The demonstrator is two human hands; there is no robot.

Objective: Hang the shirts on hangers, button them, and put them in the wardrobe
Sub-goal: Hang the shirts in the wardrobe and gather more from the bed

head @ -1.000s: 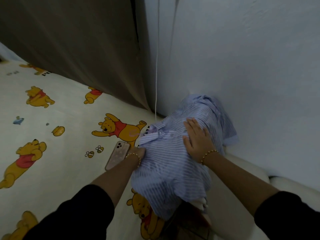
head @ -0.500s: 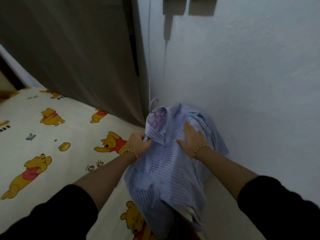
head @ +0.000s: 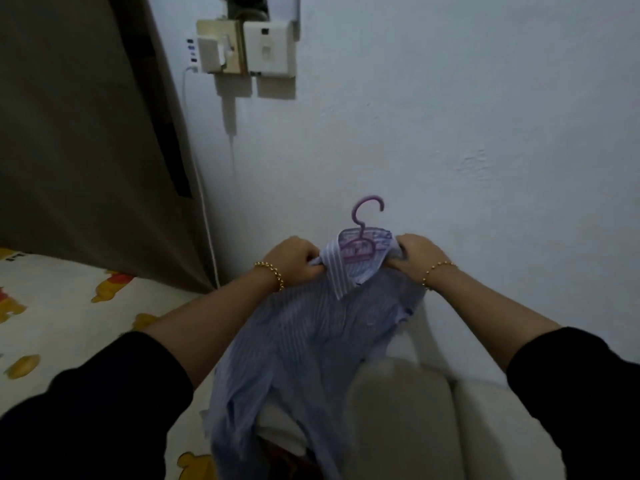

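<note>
I hold the striped shirt (head: 311, 344) up over the bed (head: 69, 323), left hand (head: 294, 259) and right hand (head: 414, 254) each clenched on a shoulder (collar between them), keeping it seated on the purple hanger (head: 360, 237).

Readable text: none.
Shirt (head: 311, 341), inside collar, between fingers of left hand (head: 294, 259) and right hand (head: 415, 258): purple marks, blurred, illegible.
Bedsheet (head: 69, 323), edge far left of fingers: small black marks, illegible.
Wall socket (head: 221, 46), high above fingers: blue spots, illegible.
</note>
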